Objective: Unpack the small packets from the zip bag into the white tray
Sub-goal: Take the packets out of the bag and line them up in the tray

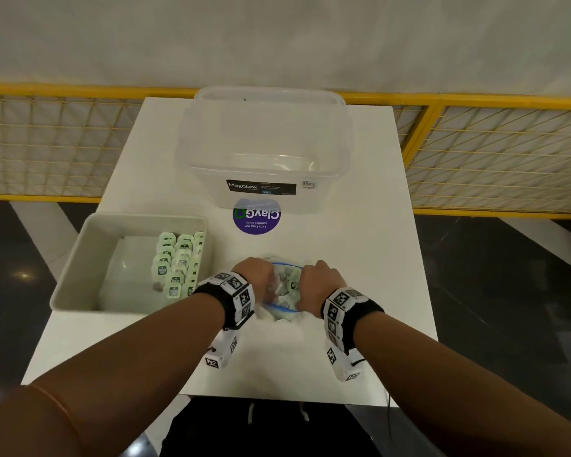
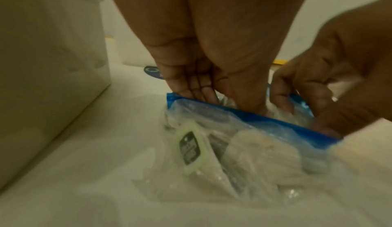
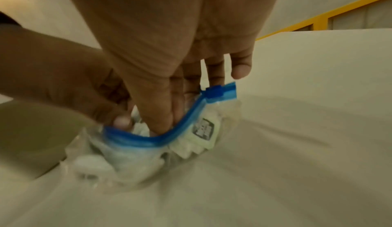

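Note:
The clear zip bag (image 1: pixel 281 293) with a blue zip rim lies on the white table between my hands, its mouth up and open. Pale green small packets (image 2: pixel 191 148) with dark labels show through its plastic (image 3: pixel 203 130). My left hand (image 2: pixel 210 93) reaches its fingers and thumb down into the bag's mouth, and the tips are hidden inside. My right hand (image 3: pixel 167 113) grips the blue rim, thumb inside the near edge, holding the mouth apart. The white tray (image 1: pixel 76 262) stands just left of the bag, with several packets (image 1: pixel 178 262) lined up along its right side.
A large clear Megabox bin (image 1: pixel 264 146) stands at the back of the table. A round purple sticker (image 1: pixel 256 219) lies flat between the bin and the bag. The tray's wall (image 2: pixel 42 79) rises close to my left hand. A yellow mesh fence (image 1: pixel 491 153) runs behind the table.

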### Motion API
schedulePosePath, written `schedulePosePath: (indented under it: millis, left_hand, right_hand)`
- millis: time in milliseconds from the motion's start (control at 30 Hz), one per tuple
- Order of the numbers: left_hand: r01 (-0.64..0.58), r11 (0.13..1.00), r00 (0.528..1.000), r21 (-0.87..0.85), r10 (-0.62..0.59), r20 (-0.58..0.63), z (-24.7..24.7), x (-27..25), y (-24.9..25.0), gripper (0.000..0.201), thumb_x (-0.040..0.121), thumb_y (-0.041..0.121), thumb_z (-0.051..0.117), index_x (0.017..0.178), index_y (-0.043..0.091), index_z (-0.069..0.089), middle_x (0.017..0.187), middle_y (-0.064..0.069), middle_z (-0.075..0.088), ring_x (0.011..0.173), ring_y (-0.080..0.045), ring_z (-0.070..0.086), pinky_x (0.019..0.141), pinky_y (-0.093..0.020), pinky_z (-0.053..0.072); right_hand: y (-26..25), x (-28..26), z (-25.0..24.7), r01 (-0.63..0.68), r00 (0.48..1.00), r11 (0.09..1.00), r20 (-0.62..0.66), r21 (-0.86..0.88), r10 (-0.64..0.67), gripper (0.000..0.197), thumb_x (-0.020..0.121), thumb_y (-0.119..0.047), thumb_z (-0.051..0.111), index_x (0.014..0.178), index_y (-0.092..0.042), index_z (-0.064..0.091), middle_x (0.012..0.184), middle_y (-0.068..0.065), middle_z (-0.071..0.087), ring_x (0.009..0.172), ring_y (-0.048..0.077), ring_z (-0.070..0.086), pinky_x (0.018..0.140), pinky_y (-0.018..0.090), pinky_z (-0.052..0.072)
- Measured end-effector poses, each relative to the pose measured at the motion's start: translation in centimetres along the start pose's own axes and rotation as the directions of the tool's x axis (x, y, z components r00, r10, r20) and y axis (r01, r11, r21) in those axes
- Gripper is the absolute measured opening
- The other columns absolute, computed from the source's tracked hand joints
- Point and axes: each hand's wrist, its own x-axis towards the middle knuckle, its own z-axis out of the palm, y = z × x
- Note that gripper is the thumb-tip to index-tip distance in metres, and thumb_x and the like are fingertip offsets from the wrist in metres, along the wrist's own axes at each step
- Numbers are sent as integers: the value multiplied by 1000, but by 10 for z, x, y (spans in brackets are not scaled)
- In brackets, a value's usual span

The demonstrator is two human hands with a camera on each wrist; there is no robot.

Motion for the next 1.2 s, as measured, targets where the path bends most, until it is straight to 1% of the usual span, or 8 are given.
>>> schedulePosePath:
  millis: [133,267,400,533,700,800,967,1200]
  left_hand:
    - [22,999,997,-49,-26,-78,3,2,-3,43,80,53,65,59,17,54,62,0,55,68,-21,56,61,-28,40]
    - [48,997,983,-61,-58,-175,1,-1,4,26,81,42,63,81,16,64,82,-5,65,83,-27,62,66,-28,41]
    - [0,968,968,-253,-64,-244,-9,-2,-6,29,83,37,62,64,18,52,66,4,55,71,-20,54,66,-25,37]
    - [-92,935,953,-342,-17,-303,-13,-2,-15,20,83,44,67,91,26,70,78,12,64,73,-9,56,68,-20,37]
    - [-147,894,950,-424,8,-313,-18,-5,-10,23,83,34,71,105,26,70,88,9,70,80,-10,63,74,-21,46]
    - [-72,944,953,-322,-30,-302,-19,-4,-8,12,82,30,70,93,26,71,79,12,65,82,-13,61,69,-17,41]
    - [119,992,982,-42,-124,-143,-19,-1,-13,17,82,24,65,97,28,72,102,3,70,94,-21,65,84,-31,52]
    - [67,995,998,79,-65,-15,-4,-1,-13,17,80,31,64,90,21,72,87,-4,68,79,-27,64,71,-29,51]
  right_hand:
    - [4,5,6,67,997,998,-24,3,-67,48,82,-48,65,117,-16,55,117,4,53,110,27,44,86,38,41]
    - [9,3,8,56,995,983,-87,174,-41,51,79,-46,69,119,-22,50,117,3,56,112,27,43,91,39,42]
    - [13,6,11,18,999,947,-53,321,-1,48,81,-52,60,122,-30,49,113,-1,61,106,24,45,92,39,44]
    - [17,4,0,38,996,888,-90,458,4,38,91,-41,47,127,-29,52,109,3,67,104,27,53,91,42,47]
    - [17,1,-20,163,960,776,-280,610,19,17,94,-27,54,101,-18,66,93,3,69,83,22,59,73,31,46]
    - [17,0,-24,172,942,759,-331,627,59,19,93,-31,57,95,-14,66,92,0,68,80,20,58,71,27,41]
    - [16,-3,-26,160,955,727,-291,667,56,17,82,-25,64,69,-20,55,64,-7,54,65,15,50,58,25,37]
    - [5,-4,-19,145,987,776,-147,614,-67,26,83,-27,63,66,-12,49,68,4,53,65,20,49,64,31,42]
